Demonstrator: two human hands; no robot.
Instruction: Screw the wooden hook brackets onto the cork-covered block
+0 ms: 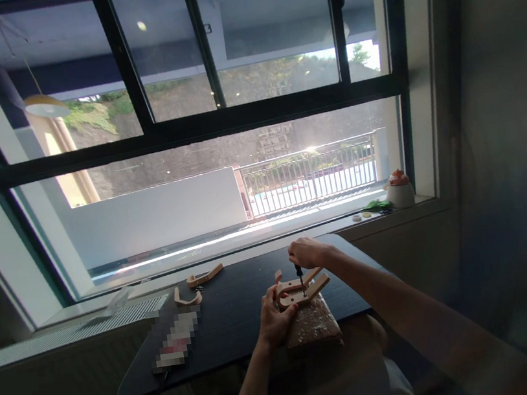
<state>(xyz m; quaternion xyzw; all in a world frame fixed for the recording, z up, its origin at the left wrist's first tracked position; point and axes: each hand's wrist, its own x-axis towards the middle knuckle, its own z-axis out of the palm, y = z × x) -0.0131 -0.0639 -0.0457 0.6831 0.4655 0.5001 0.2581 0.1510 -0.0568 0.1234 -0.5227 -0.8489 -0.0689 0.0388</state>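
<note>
My left hand (274, 321) is closed around the curved end of a U-shaped light wooden piece (299, 297). From above, my right hand (309, 253) grips a screwdriver (299, 272) by its dark handle. Its shaft points straight down, and the tip meets the lower arm of the wooden piece. Under the wood lies a brown block (313, 325) that looks wrapped in shiny clear plastic, jutting over the near edge of the dark table (232, 306). My fingers hide part of the curved wood.
Left on the table lie a curved wooden piece (188, 298), another wooden piece (204, 276) with small dark bits beside it, and a blurred-out strip (176, 342) with a cord. The windowsill holds a white jar (399, 191) with an orange top. A radiator (91, 333) stands at left.
</note>
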